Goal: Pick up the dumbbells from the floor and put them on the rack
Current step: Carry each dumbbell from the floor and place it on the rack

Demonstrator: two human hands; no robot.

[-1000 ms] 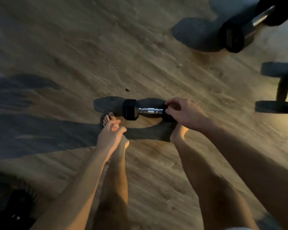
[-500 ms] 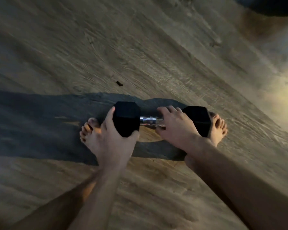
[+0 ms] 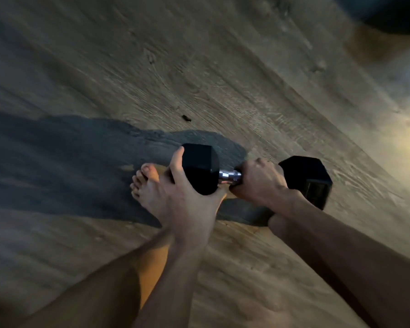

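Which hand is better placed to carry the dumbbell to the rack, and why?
Right. The right hand has its fingers wrapped round the chrome handle of the dumbbell, a full grip. The left hand only cups the black left head from the side, which seems likelier to slip.

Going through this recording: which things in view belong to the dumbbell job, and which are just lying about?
Part of the job:
- dumbbell
- left hand, holding one black head
- right hand, gripping the handle

Just there:
- wooden floor
- small dark speck on the floor
- bare foot below the left hand
- blurred dark shape at top right, too unclear to name
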